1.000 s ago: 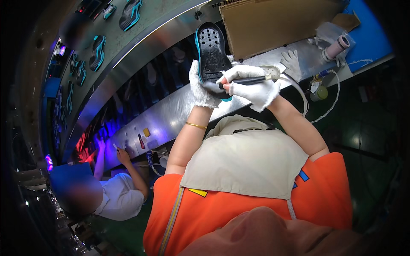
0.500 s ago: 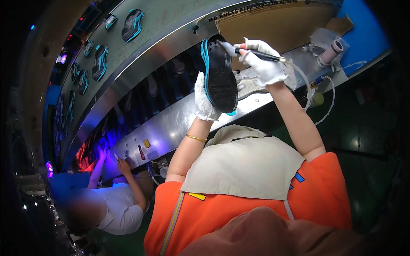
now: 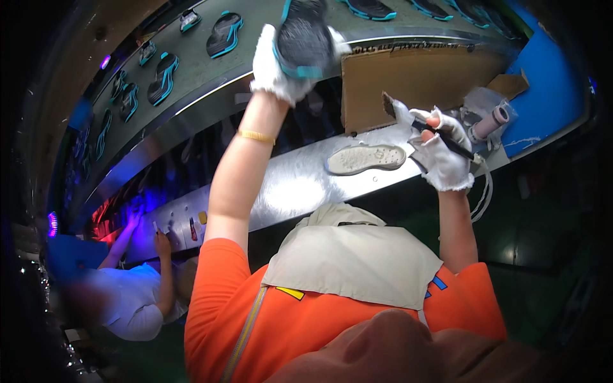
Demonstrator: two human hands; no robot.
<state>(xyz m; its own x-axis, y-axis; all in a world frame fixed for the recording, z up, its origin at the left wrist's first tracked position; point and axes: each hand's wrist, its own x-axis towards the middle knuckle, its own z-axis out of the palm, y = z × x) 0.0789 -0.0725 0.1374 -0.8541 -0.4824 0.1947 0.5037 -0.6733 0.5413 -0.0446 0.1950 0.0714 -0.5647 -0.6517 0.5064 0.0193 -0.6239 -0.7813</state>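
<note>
My gloved left hand (image 3: 271,70) is closed on a black shoe sole (image 3: 305,41) with a teal edge. The sole is held up over the near edge of the conveyor belt (image 3: 260,18), slightly blurred by motion. Lower and to the right, my gloved right hand (image 3: 442,156) grips a brush (image 3: 400,112) with a black handle; its dark bristle tip points up and left. From the handle's rear a pale hose (image 3: 488,191) runs down. A whitish-grey sole-shaped piece (image 3: 367,159) lies on the metal ledge (image 3: 268,201), left of my right hand.
Several black-and-teal soles (image 3: 164,78) lie along the belt. A cardboard sheet (image 3: 408,83) stands against the belt's side. Beside a plastic bag is a pinkish cylinder (image 3: 491,123), near a blue panel (image 3: 549,96). To the left sits a co-worker (image 3: 137,303) at the same ledge.
My left hand has carried the sole up and away toward the belt. The brush in my right hand has left the sole and moved right and down, uncovering the whitish-grey piece.
</note>
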